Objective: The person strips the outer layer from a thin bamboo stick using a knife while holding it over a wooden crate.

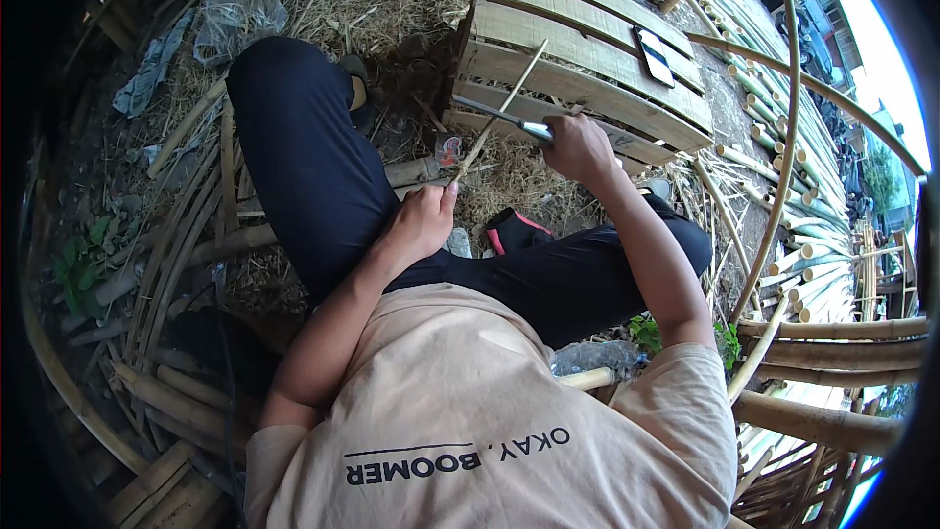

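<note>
My left hand (pixel 423 221) is closed on the lower end of a thin bamboo strip (pixel 511 96). The strip slants up and to the right, its far end in front of a slatted wooden crate (pixel 580 27). Wrapped round a knife's pale handle, my right hand (pixel 582 149) is closed too. The blade of the knife (pixel 493 112) points left and crosses the strip around its middle. Whether the blade's edge bites into the strip, I cannot tell.
A dark phone-like object with a bright face (pixel 654 57) lies on the crate. Between my legs is a black and pink cloth item (pixel 519 231). Straw and a clear plastic bag (pixel 240 24) cover ground at the far left. Bamboo poles (pixel 813 279) are stacked at right.
</note>
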Action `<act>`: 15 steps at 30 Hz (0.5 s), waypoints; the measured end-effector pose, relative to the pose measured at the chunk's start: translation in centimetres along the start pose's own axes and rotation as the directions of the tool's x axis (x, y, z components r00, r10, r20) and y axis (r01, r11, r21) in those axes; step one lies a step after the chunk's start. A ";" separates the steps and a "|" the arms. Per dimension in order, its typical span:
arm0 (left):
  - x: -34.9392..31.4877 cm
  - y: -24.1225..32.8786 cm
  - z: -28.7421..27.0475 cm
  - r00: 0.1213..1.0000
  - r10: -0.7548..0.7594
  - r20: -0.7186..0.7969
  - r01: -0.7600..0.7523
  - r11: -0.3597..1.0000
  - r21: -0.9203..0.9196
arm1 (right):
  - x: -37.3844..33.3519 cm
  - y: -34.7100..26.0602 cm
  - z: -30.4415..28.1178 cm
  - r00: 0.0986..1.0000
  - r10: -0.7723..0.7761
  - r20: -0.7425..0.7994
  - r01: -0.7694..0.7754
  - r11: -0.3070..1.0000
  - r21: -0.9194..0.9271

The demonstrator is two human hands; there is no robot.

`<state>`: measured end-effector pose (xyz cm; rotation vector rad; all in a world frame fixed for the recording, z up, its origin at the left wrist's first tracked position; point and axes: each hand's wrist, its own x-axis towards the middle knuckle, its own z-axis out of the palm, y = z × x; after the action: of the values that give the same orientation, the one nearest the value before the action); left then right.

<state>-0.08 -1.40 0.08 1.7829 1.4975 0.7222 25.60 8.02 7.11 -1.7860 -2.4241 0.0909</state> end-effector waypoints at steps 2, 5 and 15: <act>0.0 0.1 0.0 1.000 -0.007 0.004 0.007 1.000 0.001 | 0.3 0.5 0.4 1.000 0.010 -0.004 -0.010 1.000 -0.007; 0.1 0.2 0.1 1.000 -0.004 0.004 0.004 1.000 0.014 | 1.5 2.7 1.0 0.990 0.104 -0.099 -0.107 0.994 -0.022; 0.1 0.0 0.2 1.000 0.011 -0.005 -0.010 1.000 0.009 | 1.9 2.7 1.3 0.998 0.022 -0.066 -0.024 1.000 -0.018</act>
<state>0.08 -1.31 -0.04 1.7979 1.4975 0.7267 27.40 10.71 5.67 -1.7954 -2.3673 0.0115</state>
